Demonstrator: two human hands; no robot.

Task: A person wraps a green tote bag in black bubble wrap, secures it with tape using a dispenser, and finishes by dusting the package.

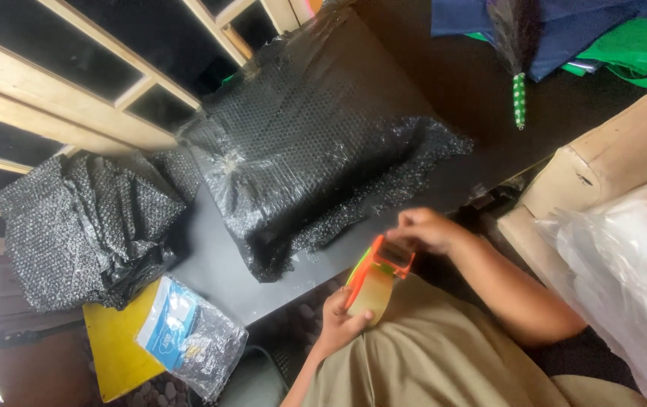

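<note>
Black bubble-wrapped parcel (305, 143) mid-table; blue-white plastic pouch (188, 335) lower left on yellow sheet (112, 347).

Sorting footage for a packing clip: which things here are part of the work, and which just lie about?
In use: tape dispenser, left hand, right hand, bubble-wrapped parcel.
Lying about: folded bubble wrap, yellow board, small plastic packet, green fabric.
</note>
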